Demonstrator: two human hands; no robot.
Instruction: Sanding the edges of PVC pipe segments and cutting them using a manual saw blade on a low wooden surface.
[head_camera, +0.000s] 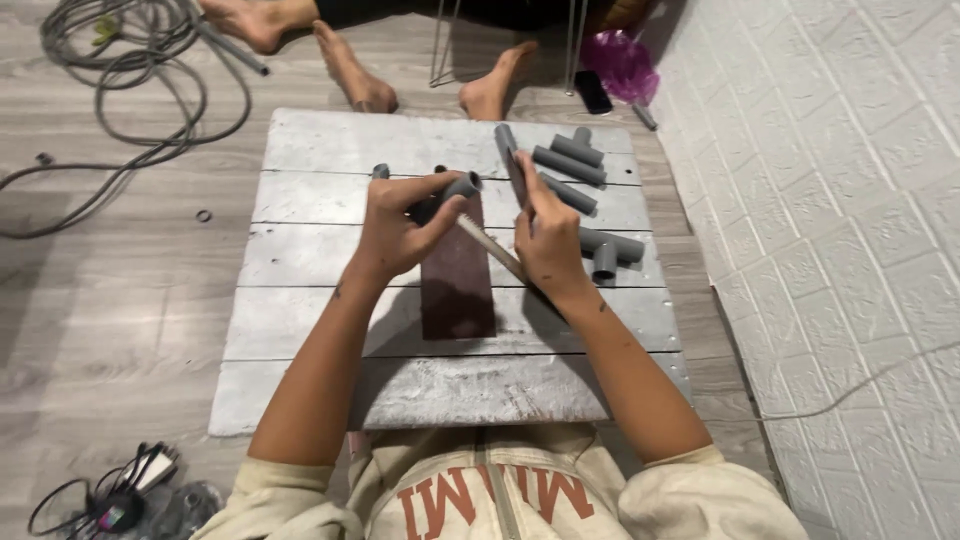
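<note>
My left hand (395, 228) grips a short grey plastic pipe piece (455, 189) over a white wooden board (300, 330). My right hand (548, 235) holds a thin flat file (490, 248) slanted toward the pipe's end, its tip touching the pipe near my left thumb. A dark brown sheet of sandpaper (458, 290) lies flat on the board just below both hands. Several grey pipe pieces (567, 165) and a tee fitting (610, 250) lie to the right of my right hand.
Another person's bare feet (350, 70) rest at the board's far edge. Grey cables (120, 80) coil on the wooden floor at far left. A white brick-pattern wall (830, 200) rises at right. Small tools and wires (120, 495) lie at lower left.
</note>
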